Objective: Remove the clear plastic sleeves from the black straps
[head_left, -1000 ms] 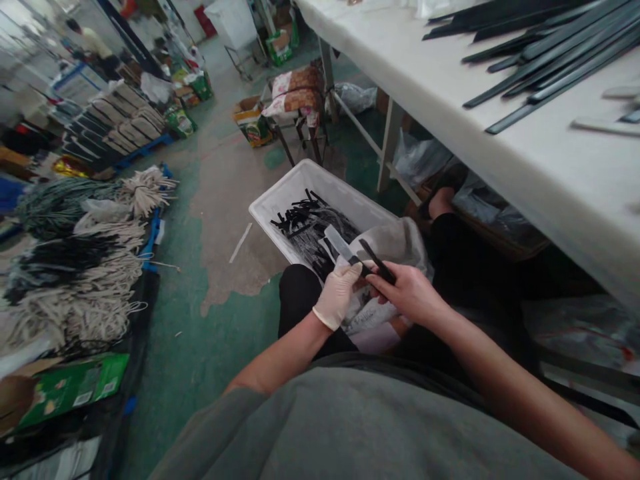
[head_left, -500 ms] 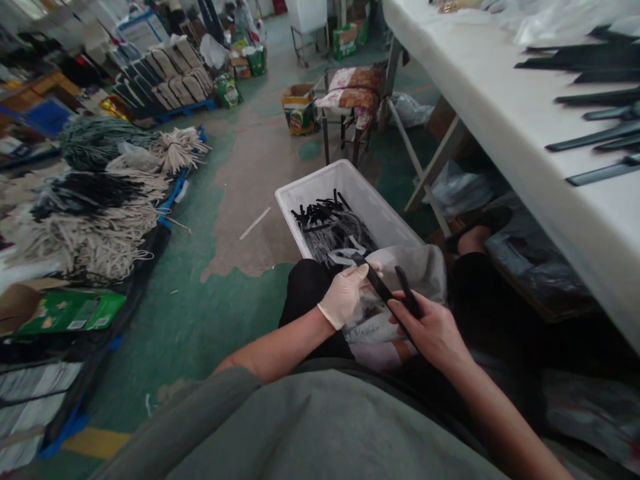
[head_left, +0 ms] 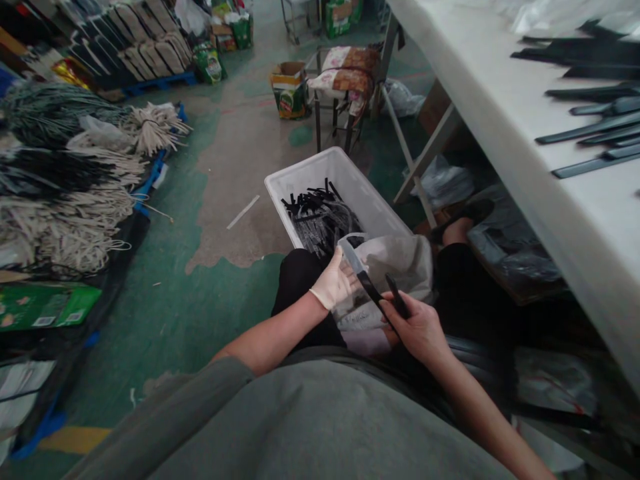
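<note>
My left hand (head_left: 334,283), in a white glove, is closed around the pale end of a long black strip (head_left: 364,279) over my lap. My bare right hand (head_left: 417,327) grips the near end of that strip together with a second short black strip (head_left: 396,297). A crumpled clear plastic bag (head_left: 400,263) lies on my knees just beyond both hands. Behind it on the floor stands a white plastic bin (head_left: 310,175) holding many black strips (head_left: 320,217).
A white table (head_left: 530,167) runs along the right with several long dark strips (head_left: 585,133) on it. Bundles of cord handles (head_left: 75,193) pile up at left. A stool (head_left: 345,77) with a patterned cushion and a cardboard box (head_left: 287,87) stand on the green floor beyond the bin.
The view has swung left and down. My hands have drawn apart along the strip, the right sliding toward me and the left staying at the pale end.
</note>
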Motion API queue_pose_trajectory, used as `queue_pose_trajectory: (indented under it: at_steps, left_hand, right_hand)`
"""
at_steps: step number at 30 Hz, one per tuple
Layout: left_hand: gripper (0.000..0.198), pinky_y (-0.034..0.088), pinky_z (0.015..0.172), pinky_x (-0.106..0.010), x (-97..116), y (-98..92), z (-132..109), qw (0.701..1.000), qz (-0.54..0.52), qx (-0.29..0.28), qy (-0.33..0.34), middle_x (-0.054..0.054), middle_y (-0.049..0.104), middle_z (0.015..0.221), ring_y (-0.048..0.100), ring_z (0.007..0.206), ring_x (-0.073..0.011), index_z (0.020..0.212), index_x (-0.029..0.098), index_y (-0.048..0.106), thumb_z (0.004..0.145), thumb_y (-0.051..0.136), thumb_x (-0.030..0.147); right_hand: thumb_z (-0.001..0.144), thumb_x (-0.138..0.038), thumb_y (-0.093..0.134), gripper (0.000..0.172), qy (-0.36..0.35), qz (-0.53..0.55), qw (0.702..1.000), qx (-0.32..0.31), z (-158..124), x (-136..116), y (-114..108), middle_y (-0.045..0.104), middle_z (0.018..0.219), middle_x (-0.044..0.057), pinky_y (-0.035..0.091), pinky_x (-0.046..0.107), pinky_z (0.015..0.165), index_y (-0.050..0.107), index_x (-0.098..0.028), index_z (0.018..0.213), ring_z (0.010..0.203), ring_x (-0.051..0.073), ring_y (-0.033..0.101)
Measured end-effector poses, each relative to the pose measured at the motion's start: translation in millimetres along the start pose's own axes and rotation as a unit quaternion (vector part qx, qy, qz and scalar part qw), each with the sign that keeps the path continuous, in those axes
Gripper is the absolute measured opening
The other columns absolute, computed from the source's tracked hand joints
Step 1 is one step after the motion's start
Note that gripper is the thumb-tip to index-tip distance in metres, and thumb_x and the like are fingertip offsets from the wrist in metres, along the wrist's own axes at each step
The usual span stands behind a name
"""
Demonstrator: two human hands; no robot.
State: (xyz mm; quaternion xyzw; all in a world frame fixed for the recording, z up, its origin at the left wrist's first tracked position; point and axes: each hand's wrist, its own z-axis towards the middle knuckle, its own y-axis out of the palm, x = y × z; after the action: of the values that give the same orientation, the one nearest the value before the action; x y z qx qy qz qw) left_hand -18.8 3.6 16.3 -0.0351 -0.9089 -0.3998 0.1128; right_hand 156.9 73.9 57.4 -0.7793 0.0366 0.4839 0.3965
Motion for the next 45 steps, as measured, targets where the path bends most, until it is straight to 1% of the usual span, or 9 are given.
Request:
queue_pose_trajectory:
  at_steps: [4,10,15,18,24,30,36,41,45]
  left_hand:
    - [0.016,0.051,0.070,-0.024,-6.2,0.8,12.9,0.993,-0.018,0.088,0.081,-0.003,0.069,0.077,0.064,0.067,-0.0116,0.084,0.015,0.066,0.083,0.071,0.030]
    - [0.019,0.046,0.055,-0.019,-34.2,-2.5,10.6,0.991,0.011,0.088,0.104,-0.001,0.068,0.074,0.062,0.061,-0.0096,0.081,0.014,0.067,0.070,0.081,0.022]
    - [0.018,0.044,0.054,-0.020,-27.7,-2.6,13.2,0.991,-0.018,0.098,0.089,0.000,0.066,0.068,0.060,0.057,-0.0088,0.077,0.014,0.066,0.070,0.080,0.023]
    - [0.018,0.043,0.054,-0.019,-28.0,-4.9,9.8,0.987,-0.035,0.129,0.093,0.000,0.066,0.068,0.060,0.058,-0.0082,0.074,0.014,0.064,0.070,0.080,0.021]
    - [0.033,0.047,0.059,-0.023,-43.7,-5.9,3.4,0.996,0.050,0.028,0.065,-0.004,0.070,0.074,0.062,0.062,-0.0122,0.079,0.013,0.068,0.059,0.087,0.030]
    - [0.026,0.043,0.056,-0.021,-25.1,-2.4,7.2,0.988,0.015,0.088,0.125,-0.003,0.068,0.073,0.060,0.062,-0.0103,0.076,0.014,0.068,0.062,0.085,0.028]
    - [0.026,0.045,0.060,-0.023,-39.2,-1.8,4.5,0.996,0.063,0.023,0.055,-0.004,0.068,0.072,0.061,0.061,-0.0106,0.077,0.012,0.068,0.064,0.085,0.026]
    - [0.014,0.045,0.062,-0.021,-16.4,-5.0,8.2,0.989,0.004,0.097,0.115,-0.001,0.067,0.071,0.060,0.063,-0.0086,0.073,0.014,0.066,0.073,0.078,0.020]
    - [0.024,0.045,0.060,-0.022,-32.7,-1.2,0.8,0.996,0.071,0.037,0.047,-0.003,0.069,0.073,0.062,0.063,-0.0107,0.079,0.012,0.068,0.065,0.084,0.025]
  right_hand:
    - [0.085,-0.049,0.050,0.031,0.009,-0.106,0.994,-0.003,-4.8,14.2,0.3,0.067,0.063,0.002,0.043,0.027,0.054,0.061,-0.022,0.073,0.058,0.018,0.063]
    - [0.083,-0.048,0.050,0.031,0.025,-0.162,0.986,0.023,14.3,4.3,2.6,0.063,0.057,0.002,0.036,0.028,0.053,0.053,-0.023,0.063,0.054,0.018,0.058]
    - [0.084,-0.051,0.051,0.033,0.056,-0.038,0.996,-0.062,22.3,-7.1,-2.4,0.068,0.059,0.002,0.043,0.027,0.053,0.064,-0.020,0.084,0.054,0.019,0.062]
    - [0.084,-0.051,0.051,0.033,0.044,-0.070,0.988,-0.129,13.8,-6.9,-6.6,0.069,0.061,0.002,0.044,0.028,0.053,0.064,-0.021,0.077,0.056,0.020,0.064]
    - [0.085,-0.050,0.049,0.034,0.078,-0.106,0.985,-0.111,21.4,-10.4,-2.7,0.068,0.060,0.001,0.042,0.027,0.053,0.059,-0.022,0.070,0.055,0.019,0.064]
    - [0.087,-0.052,0.047,0.036,0.030,-0.140,0.982,-0.121,11.7,-8.8,-14.8,0.069,0.062,0.002,0.040,0.028,0.053,0.060,-0.023,0.069,0.058,0.020,0.064]
    - [0.086,-0.050,0.048,0.035,0.041,-0.153,0.982,-0.100,19.8,-9.3,-11.0,0.068,0.059,0.002,0.040,0.027,0.054,0.057,-0.023,0.065,0.057,0.019,0.064]
    - [0.087,-0.052,0.046,0.037,0.015,-0.206,0.974,-0.095,7.0,-6.5,-16.1,0.067,0.058,0.003,0.035,0.027,0.049,0.062,-0.024,0.068,0.053,0.020,0.061]
    - [0.087,-0.048,0.047,0.036,0.051,-0.200,0.976,-0.068,17.9,-14.1,-8.6,0.066,0.058,0.003,0.034,0.027,0.050,0.057,-0.023,0.063,0.054,0.019,0.061]
